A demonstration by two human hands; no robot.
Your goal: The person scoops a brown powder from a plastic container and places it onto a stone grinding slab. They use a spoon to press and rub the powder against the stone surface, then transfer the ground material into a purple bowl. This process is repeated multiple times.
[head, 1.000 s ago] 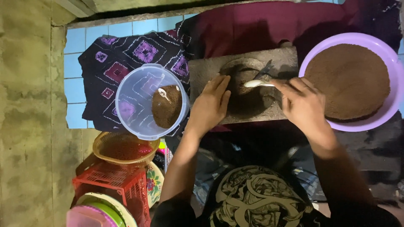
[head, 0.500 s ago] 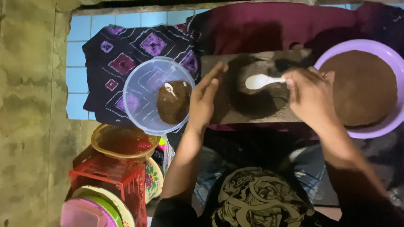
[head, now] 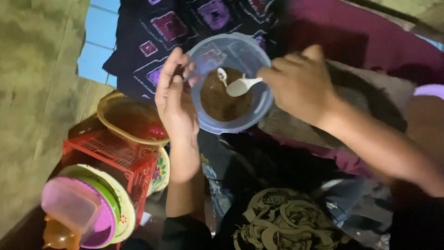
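Floor w/ patterned cloth as the base

Dark cloth (head: pixel 185 32) w/ purple squares lies over blue tiles (head: pixel 99 39) and concrete floor (head: pixel 37 92). Clear plastic tub (head: pixel 259 106) sits on the cloth; red crate (head: pixel 111 155) stands on the floor, below-left of the cloth.

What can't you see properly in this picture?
Head view:
- Purple basin: cut off by the right edge, only a sliver shows.
- Spoon: its handle end is hidden inside the right hand.
- Left hand: its fingertips cover part of the clear bowl's rim; whether they pinch anything is too blurred to tell.
- Brown powder: too blurred to identify.
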